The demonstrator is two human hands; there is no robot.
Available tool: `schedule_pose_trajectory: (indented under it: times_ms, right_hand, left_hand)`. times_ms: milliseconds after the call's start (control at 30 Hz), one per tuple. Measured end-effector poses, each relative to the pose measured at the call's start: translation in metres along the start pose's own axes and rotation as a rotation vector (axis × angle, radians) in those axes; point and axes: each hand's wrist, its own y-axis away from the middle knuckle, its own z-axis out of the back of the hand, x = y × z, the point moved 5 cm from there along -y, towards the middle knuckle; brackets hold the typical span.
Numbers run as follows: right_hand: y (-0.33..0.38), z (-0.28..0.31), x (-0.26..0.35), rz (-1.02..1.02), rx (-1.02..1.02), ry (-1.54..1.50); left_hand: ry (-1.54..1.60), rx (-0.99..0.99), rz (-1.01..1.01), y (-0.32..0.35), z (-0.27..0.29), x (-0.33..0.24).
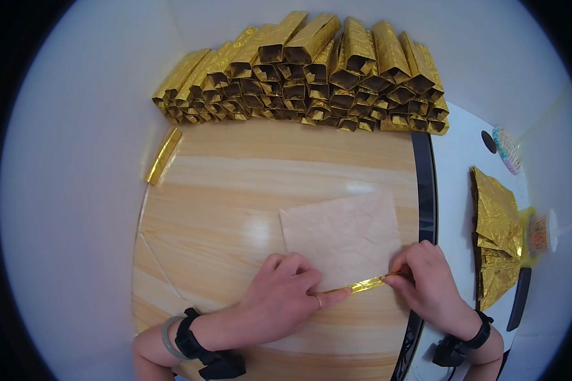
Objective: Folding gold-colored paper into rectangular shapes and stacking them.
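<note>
Hands met at the lower centre of the frame. The left hand (285, 293) pressed flat, grip released, its forefinger pinning the folded gold edge (365, 285) of a paper sheet (343, 238); the right hand (428, 279) pinched that edge's right end. The fold's long axis ran left to right, rising slightly, directly between both grips, so neither hand was nearer. Beyond, the sheet lay pale side up on the wooden tabletop (235, 190). At the top, folded gold tubes (311, 73) were stacked.
</note>
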Motion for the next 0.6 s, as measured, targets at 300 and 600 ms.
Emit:
schedule_pose_trajectory:
  times_ms: [300, 600]
  right_hand:
    - [0.024, -0.012, 0.068, 0.350, 0.128, 0.384]
    - [0.046, -0.017, 0.039, 0.106, 0.265, 0.498]
  left_hand:
    - [0.013, -0.007, 0.012, -0.001, 0.002, 0.001]
    - [0.089, -0.020, 0.050, 0.002, 0.001, 0.009]
